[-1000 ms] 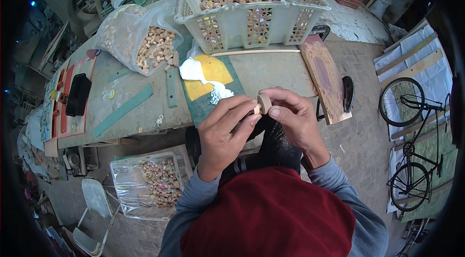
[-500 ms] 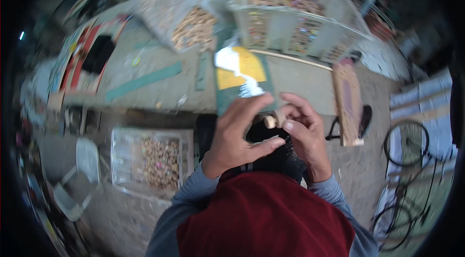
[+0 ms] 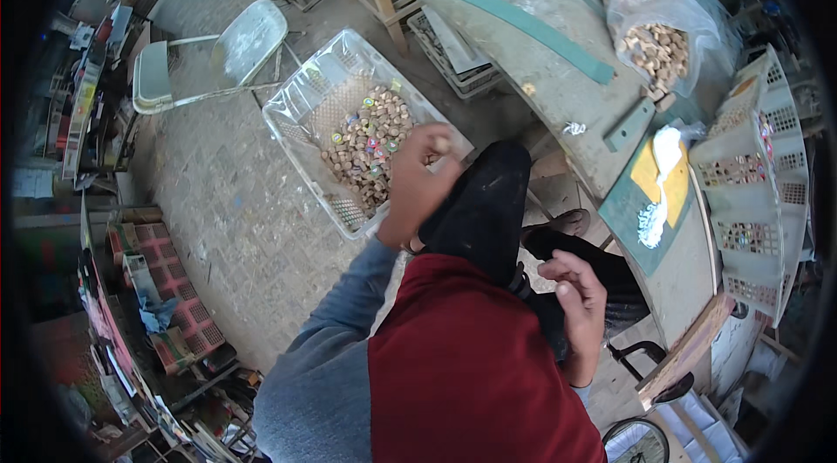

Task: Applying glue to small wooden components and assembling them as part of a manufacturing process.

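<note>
The one camera sits on my head and looks steeply down and to my left, its fisheye bending the workbench (image 3: pixel 523 71) edge toward the rim. My red lap and forearms fill the near lower middle, with my left hand (image 3: pixel 418 188) above the clear crate (image 3: pixel 296 127) on the floor. No second view shares this scene.

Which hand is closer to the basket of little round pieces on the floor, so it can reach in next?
Probably the left hand: it is stretched out right over the edge of the clear basket of small pieces. The right hand is back by the lap, away from it.
</note>
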### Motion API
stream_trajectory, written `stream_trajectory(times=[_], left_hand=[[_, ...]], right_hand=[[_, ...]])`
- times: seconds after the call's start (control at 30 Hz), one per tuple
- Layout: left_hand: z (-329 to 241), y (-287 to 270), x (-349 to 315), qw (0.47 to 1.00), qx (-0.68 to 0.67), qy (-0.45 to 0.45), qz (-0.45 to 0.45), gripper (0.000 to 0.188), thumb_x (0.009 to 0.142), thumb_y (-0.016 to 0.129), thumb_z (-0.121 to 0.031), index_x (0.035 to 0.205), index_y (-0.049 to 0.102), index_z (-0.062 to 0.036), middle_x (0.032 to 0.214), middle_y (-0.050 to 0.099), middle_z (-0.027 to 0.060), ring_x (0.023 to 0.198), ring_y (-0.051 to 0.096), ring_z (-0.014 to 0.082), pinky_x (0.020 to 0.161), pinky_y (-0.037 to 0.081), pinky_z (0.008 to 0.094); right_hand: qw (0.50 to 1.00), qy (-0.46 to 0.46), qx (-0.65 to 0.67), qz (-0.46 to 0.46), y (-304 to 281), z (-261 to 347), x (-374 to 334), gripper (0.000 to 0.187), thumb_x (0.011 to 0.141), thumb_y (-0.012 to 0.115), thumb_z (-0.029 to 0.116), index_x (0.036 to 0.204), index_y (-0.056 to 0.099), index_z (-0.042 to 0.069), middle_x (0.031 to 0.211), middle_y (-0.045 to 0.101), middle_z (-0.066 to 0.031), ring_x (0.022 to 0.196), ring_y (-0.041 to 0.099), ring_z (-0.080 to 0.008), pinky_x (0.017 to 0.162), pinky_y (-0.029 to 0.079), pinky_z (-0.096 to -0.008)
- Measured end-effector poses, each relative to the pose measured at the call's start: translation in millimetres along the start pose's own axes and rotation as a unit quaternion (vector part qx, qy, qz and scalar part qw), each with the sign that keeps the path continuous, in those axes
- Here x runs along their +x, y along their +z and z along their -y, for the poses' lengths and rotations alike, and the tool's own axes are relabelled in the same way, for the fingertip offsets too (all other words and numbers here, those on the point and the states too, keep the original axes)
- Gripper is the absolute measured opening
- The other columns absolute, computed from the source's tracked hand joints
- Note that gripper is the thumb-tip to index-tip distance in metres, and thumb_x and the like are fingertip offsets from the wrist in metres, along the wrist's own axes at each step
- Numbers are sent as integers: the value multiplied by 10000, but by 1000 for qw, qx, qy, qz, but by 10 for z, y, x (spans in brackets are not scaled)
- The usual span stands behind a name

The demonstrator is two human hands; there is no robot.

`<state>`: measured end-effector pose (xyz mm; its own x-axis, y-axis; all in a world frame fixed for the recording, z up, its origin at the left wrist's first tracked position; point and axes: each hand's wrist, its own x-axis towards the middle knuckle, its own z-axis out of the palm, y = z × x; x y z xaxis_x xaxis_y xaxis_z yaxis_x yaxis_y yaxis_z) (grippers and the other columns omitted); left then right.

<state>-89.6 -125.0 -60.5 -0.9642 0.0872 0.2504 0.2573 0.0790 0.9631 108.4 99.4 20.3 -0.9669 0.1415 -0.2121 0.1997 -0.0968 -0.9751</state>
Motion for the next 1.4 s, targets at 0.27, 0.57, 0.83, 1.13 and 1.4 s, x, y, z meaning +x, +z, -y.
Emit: stream_trajectory(times=[0.27,0.57,0.83,1.13,1.4], left_hand=[[2179,-1499,-93,913,335,-171,-156,547,821,729,-214,1304,579,-6,836,708,138,763,690,235,712,543,371],[2655,-2143,-228,828,477,-254,-151,736,778,729,-238,1424,451,-22,1043,691,278,984,676,426,872,534,478],[1417,-1946,185,893,371,-139,-212,550,892,649,-179,1383,506,24,992,727,196,922,709,304,838,543,384],[17,-625,670,960,254,93,-72,160,940,618,-71,1005,710,42,826,703,145,726,671,196,691,517,310],[-741,488,866,958,58,280,30,118,929,599,6,983,693,51,717,611,100,590,563,148,539,428,262]], right_hand=[[986,44,-163,1,126,-221,152,348,925,637,86,1258,609,-12,1069,705,-157,1022,662,-215,929,490,-336],[980,25,-193,-33,32,-329,166,323,927,637,95,1232,632,-12,1032,711,-161,967,683,-235,884,510,-345],[977,-5,-207,-42,85,-272,190,278,929,628,79,1193,648,-9,1010,708,-162,949,684,-228,850,517,-331],[970,-159,-135,-128,-160,75,-8,164,943,611,72,817,617,-32,790,656,-107,680,593,-170,607,467,-293],[864,-320,-150,-359,-657,476,-379,310,975,594,202,732,568,12,662,597,-104,608,537,-157,554,406,-283]])
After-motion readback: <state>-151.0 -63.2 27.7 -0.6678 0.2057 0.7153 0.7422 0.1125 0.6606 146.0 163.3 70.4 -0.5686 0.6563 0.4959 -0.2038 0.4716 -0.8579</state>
